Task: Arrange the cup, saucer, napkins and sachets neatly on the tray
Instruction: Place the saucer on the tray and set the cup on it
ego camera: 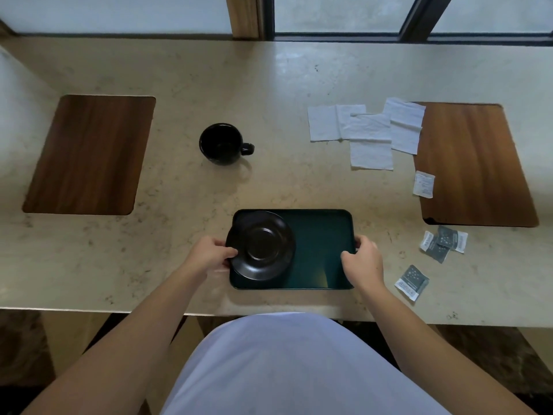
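Observation:
A dark green tray (323,235) lies near the table's front edge. On its left half rests a black saucer (261,245), overhanging the left rim. My left hand (209,254) pinches the saucer's left edge. My right hand (363,259) grips the tray's right rim. A black cup (223,143) stands behind the tray, handle to the right. Three white napkins (368,130) lie overlapping at the back right. A white sachet (423,184) lies by the right mat; grey sachets (443,242) and another grey sachet (412,282) lie right of the tray.
Two wooden placemats lie on the beige stone table (179,70), one at the left (89,154) and one at the right (472,163). A window frame (338,35) runs along the back. The table's front edge is just before my body.

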